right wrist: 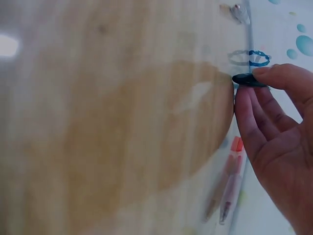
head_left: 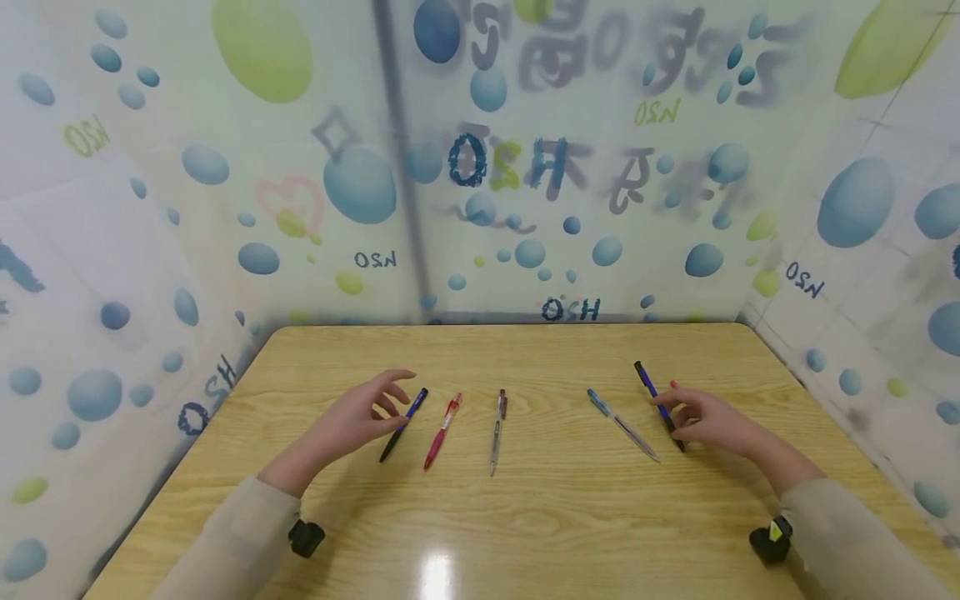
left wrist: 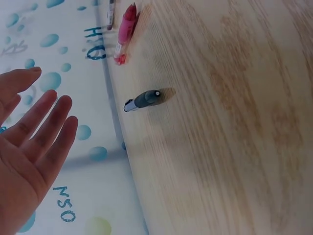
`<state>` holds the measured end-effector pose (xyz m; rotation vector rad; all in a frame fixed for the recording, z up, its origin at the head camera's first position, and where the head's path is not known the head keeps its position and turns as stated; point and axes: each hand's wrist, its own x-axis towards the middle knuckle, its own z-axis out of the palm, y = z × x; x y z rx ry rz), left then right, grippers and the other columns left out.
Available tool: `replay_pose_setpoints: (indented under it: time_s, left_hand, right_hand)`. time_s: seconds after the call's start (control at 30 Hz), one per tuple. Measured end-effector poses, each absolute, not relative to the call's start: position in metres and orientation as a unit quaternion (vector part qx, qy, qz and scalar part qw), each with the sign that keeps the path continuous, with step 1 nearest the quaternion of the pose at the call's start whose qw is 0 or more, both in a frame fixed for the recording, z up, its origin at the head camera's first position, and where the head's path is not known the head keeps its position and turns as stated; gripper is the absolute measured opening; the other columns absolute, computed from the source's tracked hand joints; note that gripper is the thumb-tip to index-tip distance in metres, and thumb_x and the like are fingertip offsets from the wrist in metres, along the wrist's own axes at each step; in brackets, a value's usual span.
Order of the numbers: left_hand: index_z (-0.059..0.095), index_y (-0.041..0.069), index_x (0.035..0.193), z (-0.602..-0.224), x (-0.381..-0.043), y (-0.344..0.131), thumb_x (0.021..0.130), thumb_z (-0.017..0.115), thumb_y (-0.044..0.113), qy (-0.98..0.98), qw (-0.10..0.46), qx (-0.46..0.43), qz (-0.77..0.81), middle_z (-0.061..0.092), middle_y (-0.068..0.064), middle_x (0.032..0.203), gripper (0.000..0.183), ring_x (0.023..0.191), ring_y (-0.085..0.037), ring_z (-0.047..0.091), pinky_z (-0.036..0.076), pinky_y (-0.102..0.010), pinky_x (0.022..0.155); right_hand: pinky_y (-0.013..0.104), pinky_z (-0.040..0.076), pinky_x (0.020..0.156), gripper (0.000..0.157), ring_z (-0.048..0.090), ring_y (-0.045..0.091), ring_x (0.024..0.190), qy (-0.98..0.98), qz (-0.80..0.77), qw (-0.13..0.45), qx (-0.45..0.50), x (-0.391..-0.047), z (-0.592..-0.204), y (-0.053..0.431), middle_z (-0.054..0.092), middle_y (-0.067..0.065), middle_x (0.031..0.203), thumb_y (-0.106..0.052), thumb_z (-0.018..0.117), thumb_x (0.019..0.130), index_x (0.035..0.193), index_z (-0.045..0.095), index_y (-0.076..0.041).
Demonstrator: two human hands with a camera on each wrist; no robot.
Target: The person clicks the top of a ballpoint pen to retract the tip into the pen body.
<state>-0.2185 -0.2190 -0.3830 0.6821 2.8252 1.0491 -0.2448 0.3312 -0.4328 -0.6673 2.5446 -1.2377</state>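
Observation:
In the head view my left hand (head_left: 358, 418) hovers over the table beside a blue-and-black pen (head_left: 402, 428), its fingers loosely bent. The left wrist view shows this palm with spread fingers, apart from the pen (left wrist: 144, 100). On the right, my right hand (head_left: 712, 423) pinches another blue-and-black pen (head_left: 647, 381) between thumb and fingers. Its dark end (right wrist: 244, 80) shows at the fingertips in the right wrist view. A pen with a red end (right wrist: 232, 181) lies beyond that hand, mostly hidden behind it in the head view.
Between the hands lie a pink-red pen (head_left: 441, 435), a clear pen with a brownish top (head_left: 498, 432) and a clear pen with a light blue top (head_left: 624, 427). They rest on the wooden table (head_left: 540, 525). Printed curtains (head_left: 525, 233) enclose its back and sides.

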Motion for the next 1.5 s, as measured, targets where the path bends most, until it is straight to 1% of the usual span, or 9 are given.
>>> replay_pose_setpoints:
  time_s: [0.17, 0.33, 0.47, 0.67, 0.77, 1.0, 1.13, 1.4, 1.5]
  left_hand:
    - [0.043, 0.012, 0.144, -0.384, -0.221, -0.221, 0.089, 0.072, 0.009, 0.915, 0.03, 0.222, 0.334, 0.063, -0.008, 0.113, 0.063, 0.092, -0.016, 0.062, 0.054, -0.036, 0.078]
    - [0.042, 0.011, 0.145, -0.383, -0.222, -0.222, 0.09, 0.072, 0.009, 0.915, 0.034, 0.229, 0.332, 0.062, -0.006, 0.113, 0.063, 0.093, -0.017, 0.062, 0.054, -0.036, 0.078]
    - [0.041, 0.012, 0.146, -0.384, -0.223, -0.222, 0.09, 0.071, 0.01, 0.914, 0.043, 0.231, 0.331, 0.062, -0.007, 0.113, 0.063, 0.093, -0.017, 0.062, 0.054, -0.037, 0.079]
    - [0.041, 0.014, 0.146, -0.386, -0.225, -0.223, 0.09, 0.071, 0.011, 0.914, 0.047, 0.235, 0.326, 0.062, -0.007, 0.114, 0.063, 0.094, -0.016, 0.062, 0.054, -0.037, 0.08]
    - [0.041, 0.014, 0.146, -0.387, -0.225, -0.223, 0.09, 0.071, 0.011, 0.915, 0.051, 0.237, 0.323, 0.062, -0.005, 0.113, 0.063, 0.094, -0.016, 0.062, 0.054, -0.037, 0.08]
    - [0.041, 0.011, 0.146, -0.386, -0.227, -0.222, 0.091, 0.07, 0.011, 0.914, 0.06, 0.242, 0.319, 0.062, -0.007, 0.113, 0.062, 0.094, -0.017, 0.061, 0.054, -0.036, 0.08]
    - [0.041, 0.011, 0.145, -0.386, -0.229, -0.222, 0.091, 0.07, 0.011, 0.915, 0.058, 0.244, 0.316, 0.062, -0.009, 0.114, 0.062, 0.096, -0.019, 0.061, 0.054, -0.037, 0.08]
    - [0.046, 0.01, 0.143, -0.382, -0.231, -0.214, 0.09, 0.072, 0.014, 0.917, 0.04, 0.25, 0.31, 0.062, -0.009, 0.117, 0.059, 0.102, -0.022, 0.06, 0.051, -0.044, 0.087]
    - [0.049, 0.009, 0.139, -0.38, -0.233, -0.21, 0.09, 0.072, 0.014, 0.917, 0.027, 0.263, 0.3, 0.062, -0.011, 0.117, 0.055, 0.103, -0.023, 0.06, 0.05, -0.045, 0.089]
  right_hand:
    - [0.029, 0.052, 0.069, 0.05, 0.057, 0.023, 0.09, 0.87, -0.412, 0.15, -0.224, -0.248, -0.431, 0.333, 0.054, 0.024, 0.119, 0.001, 0.072, 0.084, 0.129, 0.053, 0.01]
    - [0.028, 0.05, 0.068, 0.049, 0.054, 0.02, 0.086, 0.88, -0.384, 0.173, -0.22, -0.251, -0.427, 0.333, 0.056, 0.015, 0.111, -0.001, 0.073, 0.084, 0.128, 0.056, 0.009]
    - [0.029, 0.05, 0.067, 0.048, 0.054, 0.021, 0.086, 0.886, -0.367, 0.183, -0.217, -0.253, -0.423, 0.332, 0.057, 0.012, 0.107, -0.003, 0.075, 0.082, 0.126, 0.058, 0.007]
    - [0.028, 0.047, 0.063, 0.044, 0.051, 0.018, 0.077, 0.892, -0.349, 0.188, -0.216, -0.256, -0.423, 0.335, 0.057, 0.008, 0.095, -0.004, 0.076, 0.082, 0.123, 0.062, 0.004]
    - [0.028, 0.047, 0.062, 0.043, 0.051, 0.017, 0.075, 0.889, -0.351, 0.188, -0.224, -0.256, -0.423, 0.335, 0.057, 0.008, 0.093, -0.005, 0.076, 0.082, 0.122, 0.063, 0.004]
    - [0.029, 0.048, 0.064, 0.04, 0.052, 0.017, 0.079, 0.885, -0.353, 0.186, -0.238, -0.256, -0.422, 0.334, 0.062, 0.009, 0.103, -0.007, 0.078, 0.081, 0.117, 0.064, 0.003]
    - [0.029, 0.049, 0.065, 0.041, 0.053, 0.017, 0.079, 0.887, -0.356, 0.181, -0.233, -0.256, -0.422, 0.334, 0.06, 0.011, 0.105, -0.008, 0.079, 0.081, 0.117, 0.064, 0.003]
    - [0.031, 0.051, 0.063, 0.042, 0.056, 0.019, 0.08, 0.89, -0.361, 0.156, -0.231, -0.26, -0.416, 0.33, 0.058, 0.014, 0.105, -0.006, 0.077, 0.082, 0.12, 0.061, 0.004]
    - [0.031, 0.052, 0.066, 0.04, 0.058, 0.018, 0.08, 0.887, -0.366, 0.141, -0.243, -0.261, -0.412, 0.325, 0.058, 0.016, 0.104, -0.006, 0.076, 0.083, 0.119, 0.061, 0.005]
